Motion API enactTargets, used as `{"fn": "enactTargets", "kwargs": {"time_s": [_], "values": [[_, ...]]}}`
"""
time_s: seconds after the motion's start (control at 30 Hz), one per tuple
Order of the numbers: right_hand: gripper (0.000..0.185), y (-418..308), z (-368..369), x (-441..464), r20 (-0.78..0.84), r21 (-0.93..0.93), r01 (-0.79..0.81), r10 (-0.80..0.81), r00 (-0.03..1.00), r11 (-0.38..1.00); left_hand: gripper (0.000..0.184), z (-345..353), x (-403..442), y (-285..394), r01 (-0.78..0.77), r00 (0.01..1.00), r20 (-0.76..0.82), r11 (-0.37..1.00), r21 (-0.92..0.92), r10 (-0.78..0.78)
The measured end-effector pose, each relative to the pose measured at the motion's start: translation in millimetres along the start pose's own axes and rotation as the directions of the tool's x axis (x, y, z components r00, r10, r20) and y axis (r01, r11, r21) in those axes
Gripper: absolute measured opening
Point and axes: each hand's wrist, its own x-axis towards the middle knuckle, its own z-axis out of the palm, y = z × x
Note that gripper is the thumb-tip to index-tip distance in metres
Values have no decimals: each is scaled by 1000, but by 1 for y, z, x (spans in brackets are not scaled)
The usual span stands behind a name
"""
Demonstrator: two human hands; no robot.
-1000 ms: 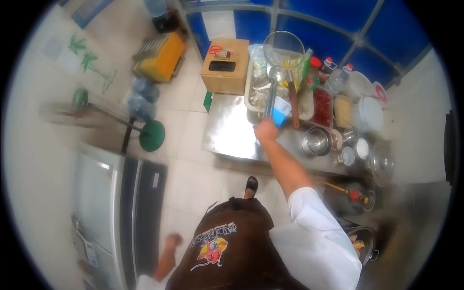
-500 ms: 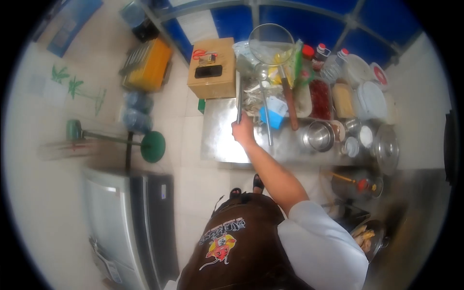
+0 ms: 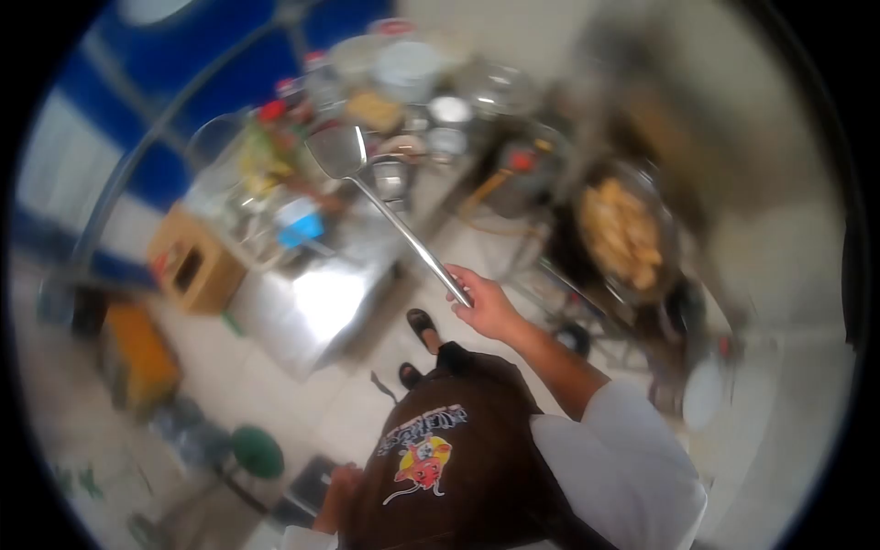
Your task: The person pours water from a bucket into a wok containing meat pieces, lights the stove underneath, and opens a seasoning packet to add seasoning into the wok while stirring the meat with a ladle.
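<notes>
My right hand (image 3: 486,307) is closed around the handle end of a long metal wok spatula (image 3: 403,229). The spatula's wide blade is raised toward the upper left, over the edge of the steel table (image 3: 302,321). Low beside the brown apron (image 3: 486,394) is my left hand (image 3: 342,486); blur hides its fingers, so I cannot tell whether they are closed. To the right of my right hand, a wok (image 3: 667,261) on the stove holds pale yellow-brown pieces of food (image 3: 623,234).
On the table stand a cardboard box (image 3: 215,275), a blue-and-white item (image 3: 301,225), a metal container (image 3: 391,181), lidded tubs (image 3: 408,69) and red-capped bottles. A pot (image 3: 513,188) sits between table and wok. Lower left are a green stool (image 3: 257,451) and an orange crate (image 3: 142,353).
My right hand has lifted the spatula off the cluttered table and brought it nearer my body. The view has swung right toward the stove and wok. My left hand has come into view.
</notes>
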Motion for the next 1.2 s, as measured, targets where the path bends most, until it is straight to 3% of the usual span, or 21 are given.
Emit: {"fn": "enactTargets", "kwargs": {"time_s": [0.03,0.07,0.17,0.2,0.23,0.3,0.37,0.43,0.47,0.53,0.63,0.7,0.77,0.87,0.9,0.93,1.0,1.03,1.1,1.13,1.2], "values": [[66,6,-23,-38,-80,-17,-32,31,996,999,13,12,8,-19,-195,978,-62,976,93,201],[65,11,-44,-76,-212,18,-86,88,973,996,13,2,26,-18,-252,966,-30,963,98,256],[63,36,-94,-161,-492,138,-50,112,864,989,23,-62,81,9,-148,989,50,973,180,141],[64,45,-110,-186,-570,-15,-39,24,821,999,20,-83,126,23,-83,940,337,920,384,-56],[65,52,-129,-211,-630,-167,-47,-70,773,985,20,-93,157,20,-82,919,382,905,418,-94],[61,32,-176,-258,-722,-228,-406,126,680,885,20,-106,216,10,65,955,271,974,216,-124],[54,45,-235,-310,-687,-544,-466,-51,725,698,19,-115,276,10,344,939,134,880,-329,-317],[48,0,-282,-332,-719,-245,-637,303,625,731,19,-127,337,43,299,942,50,761,-576,-332],[48,-5,-302,-344,-723,-233,-640,309,617,732,19,-129,370,63,211,962,-2,744,-634,-274],[45,-2,-344,-368,-659,140,-641,554,509,755,19,-125,431,123,104,980,-54,726,-679,-191],[42,21,-395,-401,-607,322,-552,615,504,769,23,-124,505,299,207,961,30,646,-734,-275],[43,47,-421,-423,-590,294,-532,589,552,794,29,-91,547,396,200,978,119,626,-753,-169],[44,39,-441,-431,-571,274,-533,582,579,800,35,-51,585,480,277,954,299,469,-839,-29],[44,41,-467,-450,-495,365,-539,648,578,759,35,2,634,581,329,944,326,217,-919,-49],[45,44,-475,-456,-474,429,-540,689,548,724,35,14,648,607,342,938,336,74,-937,-83],[47,49,-481,-462,-446,457,-530,699,558,714,35,24,660,624,344,937,338,72,-936,-90],[48,57,-490,-468,-429,508,-525,729,533,683,32,43,683,648,255,919,327,-298,-920,-223],[50,60,-492,-471,-418,557,-514,755,505,652,32,50,694,654,259,917,330,-292,-920,-225],[51,71,-494,-479,-409,582,-508,769,492,635,27,67,712,659,167,876,352,-477,-863,-330],[52,77,-494,-482,-408,583,-496,760,506,643,27,76,719,660,174,873,358,-474,-863,-332],[53,79,-491,-487,-391,595,-482,756,526,643,31,73,727,670,-19,835,247,-473,-881,-493]]}}
